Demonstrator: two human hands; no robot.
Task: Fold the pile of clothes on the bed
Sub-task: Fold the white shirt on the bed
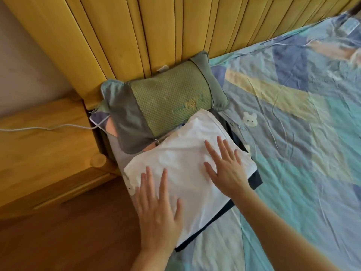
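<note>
A folded white garment point(187, 153) lies on top of a stack near the bed's left edge, just below the pillow. Dark navy clothing point(255, 178) shows under its right and lower edges. My left hand point(158, 208) rests flat on the white garment's lower left part, fingers spread. My right hand point(226, 167) lies flat on its right side, fingers spread too. Neither hand grips any cloth.
A green and grey pillow point(168, 100) leans against the yellow wooden headboard point(136, 36). The bed sheet point(293, 133) has blue, teal and yellow patches with small bears. A wooden nightstand point(43, 149) with a white cable point(48, 128) stands left of the bed, above brown floor point(68, 235).
</note>
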